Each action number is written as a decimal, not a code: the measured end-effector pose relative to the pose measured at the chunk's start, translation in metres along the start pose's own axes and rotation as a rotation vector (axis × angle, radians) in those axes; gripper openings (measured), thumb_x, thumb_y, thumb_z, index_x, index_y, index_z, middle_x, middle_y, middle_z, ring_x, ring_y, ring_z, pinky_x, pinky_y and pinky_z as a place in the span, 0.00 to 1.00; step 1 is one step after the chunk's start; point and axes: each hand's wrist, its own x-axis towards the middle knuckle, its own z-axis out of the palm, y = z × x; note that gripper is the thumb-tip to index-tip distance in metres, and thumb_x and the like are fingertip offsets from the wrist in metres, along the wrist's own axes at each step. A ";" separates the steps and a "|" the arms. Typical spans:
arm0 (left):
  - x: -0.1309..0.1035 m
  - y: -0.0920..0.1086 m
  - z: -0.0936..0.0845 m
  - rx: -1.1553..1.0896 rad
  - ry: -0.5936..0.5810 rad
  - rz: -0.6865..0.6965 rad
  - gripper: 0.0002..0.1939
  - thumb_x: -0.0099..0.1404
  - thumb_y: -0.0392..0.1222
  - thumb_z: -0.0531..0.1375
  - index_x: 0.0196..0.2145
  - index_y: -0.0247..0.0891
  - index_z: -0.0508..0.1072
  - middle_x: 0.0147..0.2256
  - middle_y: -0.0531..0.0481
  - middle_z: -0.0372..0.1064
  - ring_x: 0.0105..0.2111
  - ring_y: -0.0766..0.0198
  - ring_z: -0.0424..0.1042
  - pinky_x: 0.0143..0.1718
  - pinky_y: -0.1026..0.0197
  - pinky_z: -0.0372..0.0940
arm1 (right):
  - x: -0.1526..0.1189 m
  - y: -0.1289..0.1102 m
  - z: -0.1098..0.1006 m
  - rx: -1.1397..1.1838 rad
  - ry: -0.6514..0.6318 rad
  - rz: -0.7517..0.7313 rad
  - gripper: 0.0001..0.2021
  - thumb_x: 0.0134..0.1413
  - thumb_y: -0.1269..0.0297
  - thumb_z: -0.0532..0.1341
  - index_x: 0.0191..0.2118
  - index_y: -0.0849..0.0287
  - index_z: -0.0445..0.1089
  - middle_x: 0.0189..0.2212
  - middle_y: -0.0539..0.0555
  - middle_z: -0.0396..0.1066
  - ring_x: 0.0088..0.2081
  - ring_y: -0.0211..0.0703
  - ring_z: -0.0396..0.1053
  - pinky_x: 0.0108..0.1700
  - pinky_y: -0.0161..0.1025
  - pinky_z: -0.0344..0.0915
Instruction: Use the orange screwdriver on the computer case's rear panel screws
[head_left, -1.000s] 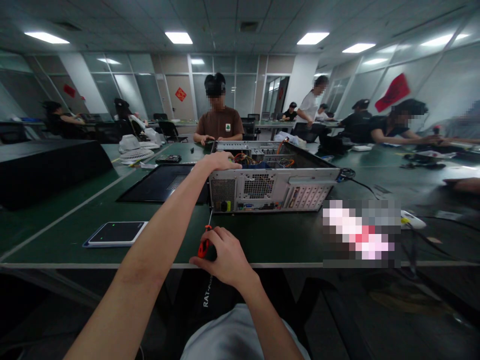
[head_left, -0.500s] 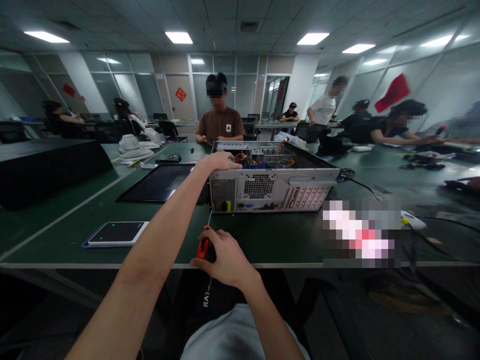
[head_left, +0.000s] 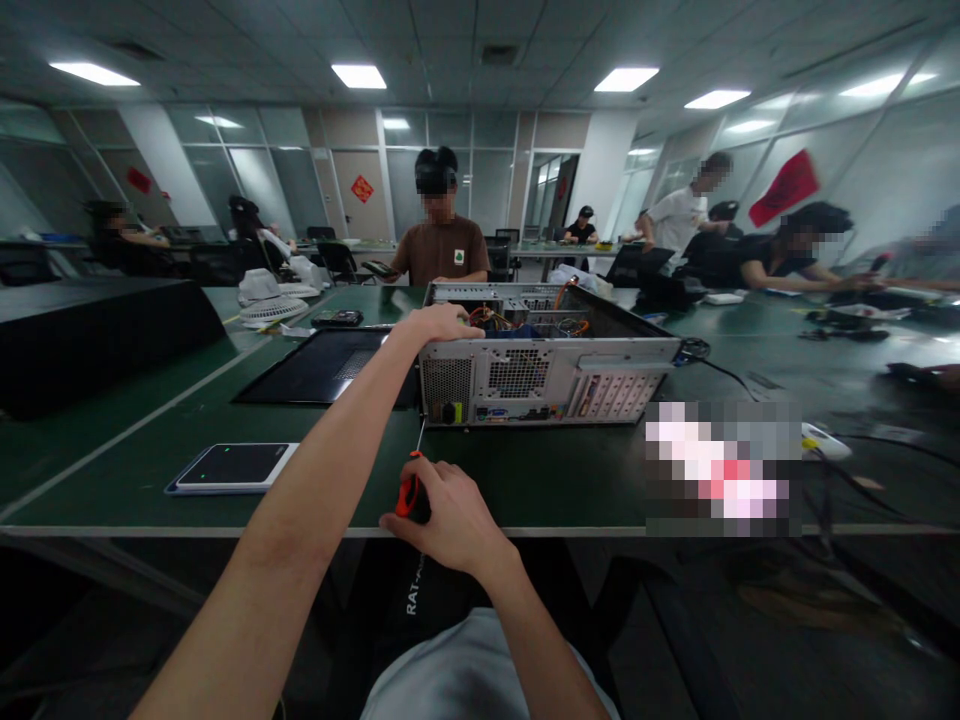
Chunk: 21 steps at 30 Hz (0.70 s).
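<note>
A computer case (head_left: 551, 378) lies on its side with its open side up and its rear panel facing me. My left hand (head_left: 442, 324) grips the case's upper left corner, the fingers reaching over the edge and partly hidden. My right hand (head_left: 450, 510) is closed around the red-and-black handle of a screwdriver (head_left: 407, 493). The metal shaft points up and away from me, its tip at the lower left corner of the rear panel; whether it sits in a screw is too small to tell. Coloured wires (head_left: 495, 317) show inside the case.
A black side panel (head_left: 307, 365) lies left of the case, with a tablet-like device (head_left: 236, 466) nearer me. A white fan (head_left: 271, 308) stands farther back. Right of the case are a blurred-out item (head_left: 720, 465) and a white power strip (head_left: 825, 440). A co-worker (head_left: 442, 245) stands opposite.
The red part of the screwdriver handle has turned slightly in my right hand. My left hand stays put. The co-worker opposite has moved an object to the left; another person behind has shifted right.
</note>
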 end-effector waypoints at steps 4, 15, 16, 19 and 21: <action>0.000 0.000 0.000 -0.001 0.002 0.004 0.46 0.58 0.76 0.54 0.65 0.46 0.67 0.65 0.44 0.65 0.62 0.44 0.66 0.60 0.48 0.62 | -0.001 -0.002 -0.003 0.003 -0.014 -0.007 0.21 0.57 0.53 0.68 0.53 0.56 0.69 0.39 0.55 0.75 0.39 0.48 0.72 0.45 0.43 0.65; -0.003 0.005 -0.002 -0.001 -0.011 -0.008 0.46 0.60 0.73 0.55 0.66 0.42 0.66 0.65 0.41 0.65 0.62 0.45 0.67 0.60 0.49 0.62 | -0.001 -0.001 -0.009 0.057 -0.064 -0.007 0.21 0.60 0.50 0.66 0.51 0.57 0.70 0.39 0.56 0.75 0.40 0.48 0.72 0.44 0.43 0.65; -0.003 0.004 -0.002 0.002 -0.010 -0.006 0.45 0.60 0.72 0.55 0.66 0.42 0.66 0.65 0.41 0.65 0.61 0.45 0.67 0.60 0.50 0.62 | -0.001 -0.001 -0.009 0.059 -0.064 -0.006 0.21 0.60 0.49 0.67 0.51 0.57 0.70 0.39 0.56 0.75 0.40 0.48 0.72 0.44 0.43 0.65; -0.004 0.004 -0.002 0.001 -0.009 -0.006 0.45 0.60 0.73 0.55 0.66 0.43 0.67 0.65 0.42 0.65 0.61 0.44 0.67 0.60 0.48 0.63 | -0.001 -0.002 -0.009 0.069 -0.062 0.000 0.21 0.59 0.49 0.67 0.51 0.57 0.70 0.39 0.56 0.74 0.40 0.47 0.72 0.44 0.42 0.65; -0.004 0.004 -0.003 -0.004 -0.011 -0.009 0.45 0.59 0.73 0.55 0.66 0.43 0.67 0.65 0.42 0.65 0.62 0.42 0.66 0.60 0.47 0.62 | -0.001 -0.003 -0.010 0.089 -0.062 0.015 0.21 0.59 0.49 0.67 0.51 0.58 0.70 0.38 0.55 0.74 0.39 0.47 0.71 0.43 0.41 0.65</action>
